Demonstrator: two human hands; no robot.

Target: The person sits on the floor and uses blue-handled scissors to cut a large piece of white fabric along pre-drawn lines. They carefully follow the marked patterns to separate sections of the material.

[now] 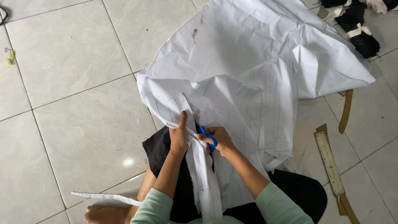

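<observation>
1. Standing next to someone sitting on the tiled floor with a big sheet of white fabric spread from the centre of the frame up to the upper right. It's marked with pencil lines, rows of long narrow strips.

2. Right hand, lower centre, has its fingers curled through the handles of blue-handled scissors, blades pointing up and left into the cloth. Can't tell how far apart the blades are.

3. Left hand, just beside the right, is clenched on the fabric edge next to the cut, thumb up, pinching it taut.

4. Handling guess: that cloth looks light, thin and floppy. It creases everywhere and drapes over the lap, so it won't hold itself flat. I'd say grip it close to the blades like that left hand does, otherwise it'll sag and the cut wanders.

5. A cut strip lies loose at lower left by the bare foot, limp as ribbon.

6. Other stuff: a long ruler at lower right on the tiles, brown pattern pieces near it, and black fabric bundles tied with pale strips, top right corner.
</observation>
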